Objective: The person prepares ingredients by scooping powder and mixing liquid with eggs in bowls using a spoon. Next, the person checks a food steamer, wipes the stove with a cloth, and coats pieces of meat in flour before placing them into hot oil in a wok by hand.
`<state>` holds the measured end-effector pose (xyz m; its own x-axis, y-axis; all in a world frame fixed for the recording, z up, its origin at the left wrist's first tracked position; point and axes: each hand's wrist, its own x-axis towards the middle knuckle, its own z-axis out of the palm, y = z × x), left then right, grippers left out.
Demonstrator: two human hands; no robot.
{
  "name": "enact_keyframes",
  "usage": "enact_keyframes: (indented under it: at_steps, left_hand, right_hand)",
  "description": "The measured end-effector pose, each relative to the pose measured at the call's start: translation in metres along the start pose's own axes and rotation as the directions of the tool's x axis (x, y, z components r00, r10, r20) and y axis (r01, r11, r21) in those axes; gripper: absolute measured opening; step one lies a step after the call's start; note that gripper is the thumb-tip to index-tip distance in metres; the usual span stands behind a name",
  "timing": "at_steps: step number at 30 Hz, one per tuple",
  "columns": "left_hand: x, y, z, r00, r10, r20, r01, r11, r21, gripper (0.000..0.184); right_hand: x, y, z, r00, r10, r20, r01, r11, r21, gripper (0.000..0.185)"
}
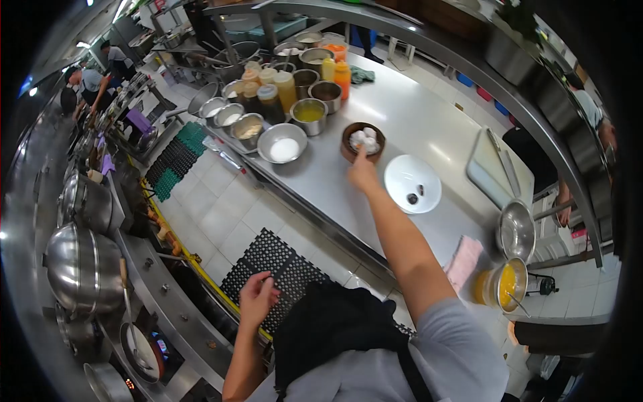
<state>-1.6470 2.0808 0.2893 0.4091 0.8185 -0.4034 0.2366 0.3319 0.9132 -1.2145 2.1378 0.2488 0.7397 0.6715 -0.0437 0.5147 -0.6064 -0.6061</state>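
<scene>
My right hand [364,173] reaches over a brown round bowl [346,149] on the steel worktable. One stretched finger lies at the white rounded pieces [365,139] inside, too small to name surely. The other fingers are hidden, so whether they grip a piece is unclear. Beside that hand is a white bowl [400,175] with two small dark items in it. My left hand [256,298] hangs above the floor mat, its fingers loosely bent and apart, holding nothing.
Sauce bottles [271,104] and metal bowls [282,143] crowd the table's far left. At right are a cutting board [485,171], a pink cloth [463,262] and a container of yellow liquid [508,285]. A pan [142,352] sits on the stove. Other people [90,84] stand further off.
</scene>
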Motion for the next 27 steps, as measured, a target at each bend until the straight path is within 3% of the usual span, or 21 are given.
enact_keyframes:
  at_steps: [3,5,6,7,8,9,10,11,12,13,14,15,17,19,21,23,25,26,27]
  left_hand:
    - [-0.022,0.029,-0.077,0.973,0.097,-0.211,-0.102,0.995,-0.012,0.027]
    - [-0.041,0.052,-0.114,0.947,0.095,-0.307,-0.109,0.994,-0.027,0.027]
    - [-0.057,0.061,-0.136,0.921,0.088,-0.379,-0.11,0.993,-0.037,0.027]
    - [-0.069,0.074,-0.157,0.901,0.108,-0.42,-0.117,0.993,0.004,0.027]
    - [-0.082,0.084,-0.177,0.863,0.139,-0.486,-0.142,0.989,0.029,0.027]
    - [-0.093,0.092,-0.196,0.824,0.164,-0.542,-0.16,0.986,0.056,0.028]
    - [-0.102,0.11,-0.215,0.763,0.202,-0.614,-0.174,0.979,0.106,0.028]
    - [-0.11,0.126,-0.234,0.708,0.248,-0.662,-0.186,0.969,0.164,0.027]
    - [-0.116,0.14,-0.255,0.645,0.317,-0.695,-0.181,0.947,0.264,0.026]
    - [-0.119,0.155,-0.278,0.593,0.387,-0.706,-0.165,0.917,0.364,0.025]
    - [-0.119,0.173,-0.299,0.522,0.453,-0.723,-0.164,0.885,0.435,0.024]
    - [-0.117,0.19,-0.323,0.458,0.518,-0.723,-0.159,0.847,0.507,0.024]
    - [-0.1,0.225,-0.378,0.377,0.492,-0.785,-0.079,0.861,0.502,0.025]
    - [-0.071,0.249,-0.456,0.316,0.513,-0.798,0.02,0.838,0.546,0.03]
    - [-0.032,0.267,-0.54,0.167,0.673,-0.72,0.391,0.625,0.675,0.041]
    - [0.003,0.273,-0.614,0.076,0.687,-0.723,0.628,0.529,0.57,0.052]
    - [0.028,0.273,-0.684,0.051,0.64,-0.767,0.696,0.528,0.486,0.053]
    - [0.035,0.27,-0.714,0.03,0.58,-0.814,0.755,0.521,0.398,0.055]
    - [0.039,0.275,-0.724,0.02,0.571,-0.821,0.756,0.528,0.385,0.055]
  right_hand:
    - [0.028,0.017,0.025,0.984,0.029,-0.175,-0.039,0.998,-0.055,0.056]
    - [0.03,0.032,0.03,0.954,-0.126,-0.271,0.097,0.988,-0.118,0.045]
    - [0.028,0.033,0.028,0.904,-0.296,-0.309,0.242,0.949,-0.201,0.041]
    - [0.014,0.015,0.012,0.891,-0.389,-0.233,0.347,0.916,-0.203,0.037]
    - [0.009,0.004,0.006,0.919,-0.353,-0.174,0.273,0.89,-0.364,0.035]
    - [0.03,0.042,0.018,0.812,-0.556,-0.179,0.411,0.762,-0.5,0.036]
    - [0.038,0.036,0.013,0.892,-0.348,-0.289,0.324,0.937,-0.128,0.039]
    - [0.053,0.058,0.013,0.923,-0.258,-0.284,0.238,0.966,-0.102,0.043]
    - [0.004,-0.032,-0.034,0.992,-0.077,-0.105,0.075,0.997,-0.024,0.046]
    - [0.029,0.007,-0.035,0.962,-0.227,-0.149,0.23,0.973,0.002,0.045]
    - [0.016,-0.022,-0.057,0.954,-0.282,-0.098,0.288,0.956,0.056,0.034]
    - [-0.009,-0.079,-0.088,0.968,-0.238,0.074,0.229,0.967,0.115,0.03]
    - [-0.007,-0.11,-0.115,0.899,-0.375,0.226,0.337,0.922,0.19,0.015]
    - [-0.005,-0.152,-0.124,0.841,-0.457,0.29,0.418,0.889,0.188,0.018]
    - [0.002,-0.203,-0.112,0.776,-0.529,0.344,0.469,0.848,0.248,0.019]
    - [0.016,-0.253,-0.086,0.767,-0.525,0.369,0.442,0.849,0.289,0.019]
    - [0.02,-0.318,-0.054,0.604,-0.719,0.343,0.635,0.694,0.338,0.017]
    - [0.016,-0.359,-0.044,0.436,-0.864,0.251,0.849,0.488,0.204,0.014]
    - [0.018,-0.403,-0.03,0.423,-0.869,0.257,0.855,0.477,0.203,0.014]
